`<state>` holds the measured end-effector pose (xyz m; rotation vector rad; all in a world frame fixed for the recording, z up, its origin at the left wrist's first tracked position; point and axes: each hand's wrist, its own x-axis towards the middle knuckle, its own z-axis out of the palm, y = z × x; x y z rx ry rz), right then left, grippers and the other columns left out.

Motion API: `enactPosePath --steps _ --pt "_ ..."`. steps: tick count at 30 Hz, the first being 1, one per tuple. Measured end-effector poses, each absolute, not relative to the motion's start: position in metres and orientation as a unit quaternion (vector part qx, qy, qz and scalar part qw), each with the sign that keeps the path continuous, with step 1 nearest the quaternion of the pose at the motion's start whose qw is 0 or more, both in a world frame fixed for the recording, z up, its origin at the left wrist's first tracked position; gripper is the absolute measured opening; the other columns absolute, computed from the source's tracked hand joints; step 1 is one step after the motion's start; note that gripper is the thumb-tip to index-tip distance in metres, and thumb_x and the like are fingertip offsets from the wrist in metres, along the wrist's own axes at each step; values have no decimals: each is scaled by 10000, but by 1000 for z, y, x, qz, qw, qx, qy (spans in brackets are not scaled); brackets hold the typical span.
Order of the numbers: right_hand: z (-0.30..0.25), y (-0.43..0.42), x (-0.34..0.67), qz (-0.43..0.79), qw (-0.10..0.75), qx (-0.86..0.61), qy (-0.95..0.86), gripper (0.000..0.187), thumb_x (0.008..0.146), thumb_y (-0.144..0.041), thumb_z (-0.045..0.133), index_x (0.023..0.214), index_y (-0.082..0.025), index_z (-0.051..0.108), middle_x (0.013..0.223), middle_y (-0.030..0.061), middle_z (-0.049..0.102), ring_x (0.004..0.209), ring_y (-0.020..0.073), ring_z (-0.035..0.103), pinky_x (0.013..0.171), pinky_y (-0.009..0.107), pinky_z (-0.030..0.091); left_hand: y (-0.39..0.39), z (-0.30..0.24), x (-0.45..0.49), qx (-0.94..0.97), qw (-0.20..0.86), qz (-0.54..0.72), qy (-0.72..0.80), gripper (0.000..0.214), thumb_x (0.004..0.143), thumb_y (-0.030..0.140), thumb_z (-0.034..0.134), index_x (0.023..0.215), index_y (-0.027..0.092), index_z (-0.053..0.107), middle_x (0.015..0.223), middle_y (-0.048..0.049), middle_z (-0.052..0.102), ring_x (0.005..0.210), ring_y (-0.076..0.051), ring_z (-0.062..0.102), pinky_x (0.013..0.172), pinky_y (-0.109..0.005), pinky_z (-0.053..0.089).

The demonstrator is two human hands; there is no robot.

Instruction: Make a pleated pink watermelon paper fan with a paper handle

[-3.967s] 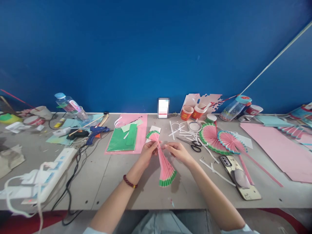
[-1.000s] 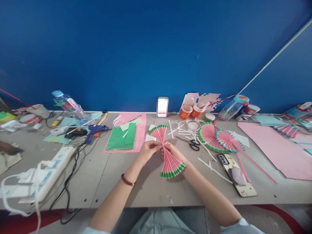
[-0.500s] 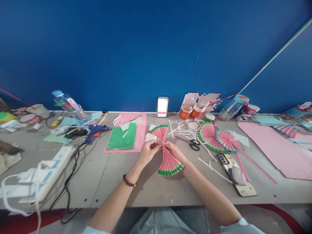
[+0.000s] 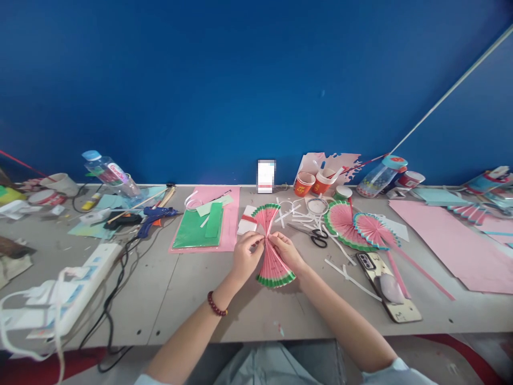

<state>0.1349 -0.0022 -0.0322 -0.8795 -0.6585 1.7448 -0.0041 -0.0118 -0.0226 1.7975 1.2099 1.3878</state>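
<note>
A pleated paper fan (image 4: 276, 268), pink with green edges and dark seed marks, is pinched at its narrow middle and spreads out at both ends like a bow. My left hand (image 4: 247, 253) grips the middle from the left with thumb and fingers. From the right, my right hand (image 4: 285, 250) pinches the same middle. The upper end of the fan reaches over a white and red card (image 4: 247, 220). Finished-looking round fans, one pink and green (image 4: 340, 223) and one pink and blue (image 4: 372, 230), lie to the right.
Scissors (image 4: 319, 238) and white paper strips (image 4: 343, 270) lie right of my hands. A phone (image 4: 390, 291) is near the front. Green sheets (image 4: 192, 230), a blue glue gun (image 4: 154, 218) and a power strip (image 4: 90, 283) lie left. Paper cups (image 4: 304, 184) stand by the wall.
The fan has turned slightly, its lower end swinging a little left and its seed marks now showing more. Both hands still hold its middle, the left wrist a bit more bent.
</note>
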Motion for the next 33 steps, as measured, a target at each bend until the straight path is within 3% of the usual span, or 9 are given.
enactPosePath --steps 4,7,10,14,20,24,29,33 --pt "-34 -3 133 703 543 -369 -273 336 629 -379 815 610 -179 546 566 -65 565 511 66 474 541 208 386 -16 -25 0 668 284 521 449 170 838 219 553 938 186 687 953 -75 642 905 -188 604 816 -324 492" --pt "-34 -2 132 690 552 -368 -290 312 620 -375 822 609 -182 577 582 -49 595 537 78 517 564 220 422 -17 -24 3 639 324 524 462 180 811 288 621 942 185 689 948 -73 639 891 -185 605 772 -301 495" --pt "-33 -2 130 681 554 -370 -305 312 610 -393 826 615 -181 597 624 -25 632 599 101 569 616 243 462 -14 -25 3 565 403 540 476 183 767 330 668 857 175 703 903 -68 656 849 -185 616 703 -275 486" --pt "-32 -3 132 673 521 -392 -350 325 640 -434 800 684 -167 620 665 -10 637 601 107 576 582 246 457 -8 -26 0 440 538 538 477 238 691 384 717 775 161 713 812 -49 696 799 -185 625 724 -284 478" --pt "-31 1 146 703 446 -392 -392 338 728 -481 720 766 -170 596 536 -63 505 432 46 384 415 195 247 -2 -13 -10 334 653 524 432 320 616 408 778 779 147 691 649 -6 659 612 -123 596 636 -252 476" --pt "-31 8 155 714 434 -356 -420 319 763 -462 693 798 -155 615 454 -106 331 408 39 227 426 215 144 -1 -1 -19 345 712 479 380 300 635 375 786 759 126 673 620 -5 626 542 -94 566 563 -227 473" --pt "-30 15 166 713 411 -364 -437 338 723 -470 712 715 -161 576 452 -102 315 421 47 234 450 231 148 -5 19 -36 455 718 391 352 255 711 371 742 718 134 649 661 -27 633 556 -105 569 567 -241 464" --pt "-28 19 175 702 393 -400 -439 385 658 -500 742 668 -171 543 483 -85 373 428 51 258 444 239 139 -7 38 -49 640 609 284 374 178 779 323 667 727 153 675 678 -29 632 629 -127 569 605 -247 451"
